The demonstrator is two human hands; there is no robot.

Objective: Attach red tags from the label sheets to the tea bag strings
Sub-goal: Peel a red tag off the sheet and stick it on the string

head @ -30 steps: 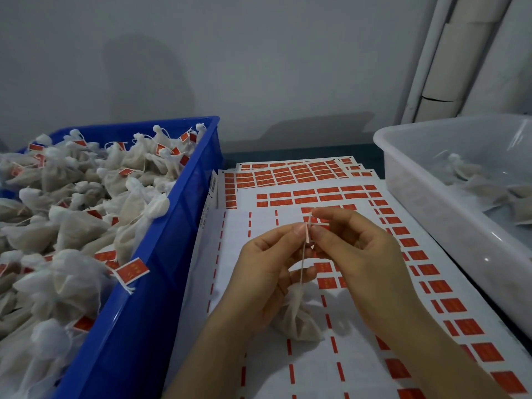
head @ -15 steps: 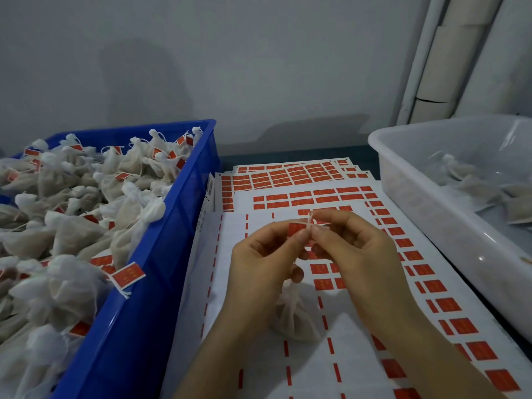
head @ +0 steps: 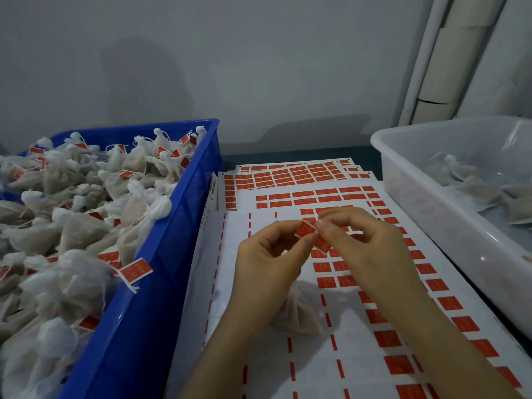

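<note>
Two hands meet above the label sheets [head: 259,355]. The left hand [head: 270,263] and right hand [head: 371,249] each pinch the same red tag [head: 304,228] between thumb and forefinger, with the other fingers loosely curled. One tea bag [head: 299,312] sits below the left hand on the top sheet; its string cannot be made out. The blue crate [head: 172,226] at left holds tagged bags. The white tub [head: 417,197] at right holds a few bags.

A dark table [head: 364,156] carried a blue crate [head: 161,283] on the left, overlapping label sheets [head: 259,355] in the middle, and a pale plastic tub [head: 431,214] on the right.
</note>
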